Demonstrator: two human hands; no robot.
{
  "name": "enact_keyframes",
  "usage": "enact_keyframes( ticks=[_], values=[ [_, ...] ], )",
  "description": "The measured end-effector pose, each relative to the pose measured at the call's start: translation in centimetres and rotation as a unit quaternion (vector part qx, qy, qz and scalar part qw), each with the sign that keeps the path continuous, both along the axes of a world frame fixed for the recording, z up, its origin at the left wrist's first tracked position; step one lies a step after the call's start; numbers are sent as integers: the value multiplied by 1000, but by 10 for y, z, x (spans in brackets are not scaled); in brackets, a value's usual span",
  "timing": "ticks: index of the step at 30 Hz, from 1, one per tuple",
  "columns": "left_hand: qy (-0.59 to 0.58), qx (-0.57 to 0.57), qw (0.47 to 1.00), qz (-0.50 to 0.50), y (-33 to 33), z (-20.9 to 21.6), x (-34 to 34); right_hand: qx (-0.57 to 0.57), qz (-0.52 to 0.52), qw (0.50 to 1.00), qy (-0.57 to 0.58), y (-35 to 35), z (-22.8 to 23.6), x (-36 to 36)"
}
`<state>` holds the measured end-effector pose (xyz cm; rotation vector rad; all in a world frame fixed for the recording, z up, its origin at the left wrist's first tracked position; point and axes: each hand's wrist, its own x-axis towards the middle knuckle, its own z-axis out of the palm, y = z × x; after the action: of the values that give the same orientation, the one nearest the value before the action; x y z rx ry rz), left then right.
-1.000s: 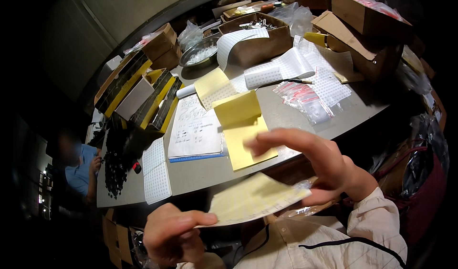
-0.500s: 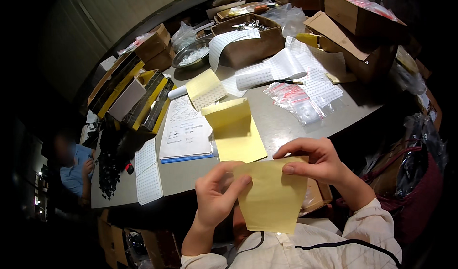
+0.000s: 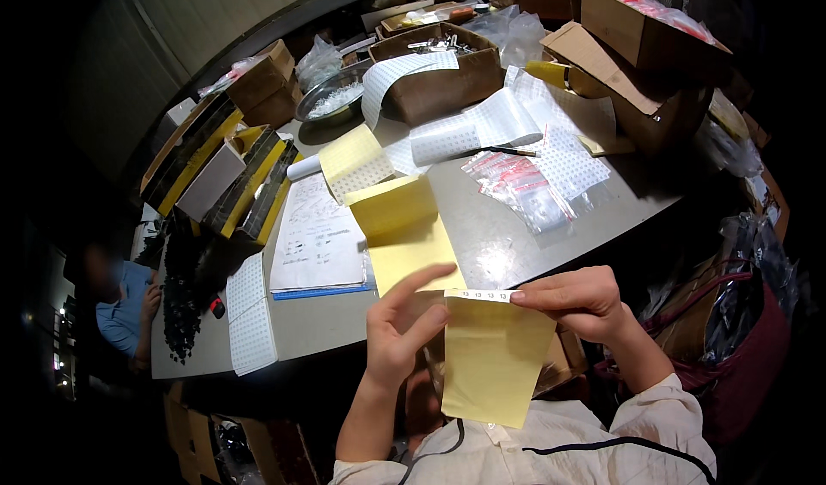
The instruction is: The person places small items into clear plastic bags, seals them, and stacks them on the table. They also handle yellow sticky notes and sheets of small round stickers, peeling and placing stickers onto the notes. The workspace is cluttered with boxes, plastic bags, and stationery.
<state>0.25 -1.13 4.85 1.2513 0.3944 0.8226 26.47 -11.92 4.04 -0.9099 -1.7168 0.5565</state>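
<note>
A yellow-backed sticker sheet (image 3: pixel 495 360) hangs in front of my chest. Its top edge is folded over, so a narrow white strip of printed labels faces up. My right hand (image 3: pixel 576 300) pinches the sheet at the right end of that strip between thumb and fingers. At the opposite corner, my left hand (image 3: pixel 400 330) has its thumb and index finger spread apart beside the edge. Just beyond the hands, a folded yellow sheet (image 3: pixel 413 253) lies on the grey table (image 3: pixel 490 261).
Left of the folded sheet are a handwritten paper pad (image 3: pixel 314 244) and a white label sheet (image 3: pixel 249 313). Small zip bags (image 3: pixel 520 192) lie to the right. Cardboard boxes (image 3: pixel 443 89) and a metal bowl (image 3: pixel 331 102) line the back. A person in blue (image 3: pixel 129 304) sits at far left.
The sheet's top edge has been bent over, exposing the white label strip. My left thumb and index finger have spread from the sheet, while my right hand keeps its pinch.
</note>
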Motion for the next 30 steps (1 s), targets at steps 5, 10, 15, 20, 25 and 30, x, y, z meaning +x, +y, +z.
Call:
enact_keyframes(
  ticks=[5, 10, 15, 20, 25, 30],
  values=[
    [84, -6, 996, -5, 2, -6, 7, 95, -24, 988, -118, -3, -3, 4],
    [78, -38, 996, 0, -3, -2, 11, 113, -20, 986, -117, -3, -13, 8],
    [107, 69, 988, 82, -16, -7, 15, 2, 40, 999, 22, -2, 18, 9],
    [147, 178, 968, 97, -25, -7, 25, -41, -45, 992, -107, 4, 27, -6],
    [100, 150, 980, 89, -25, -22, 21, -134, -16, 989, -54, 3, 25, -11],
    [135, 119, 982, 65, -25, -26, 23, -133, -1, 991, -18, 4, -1, -5]
  ],
)
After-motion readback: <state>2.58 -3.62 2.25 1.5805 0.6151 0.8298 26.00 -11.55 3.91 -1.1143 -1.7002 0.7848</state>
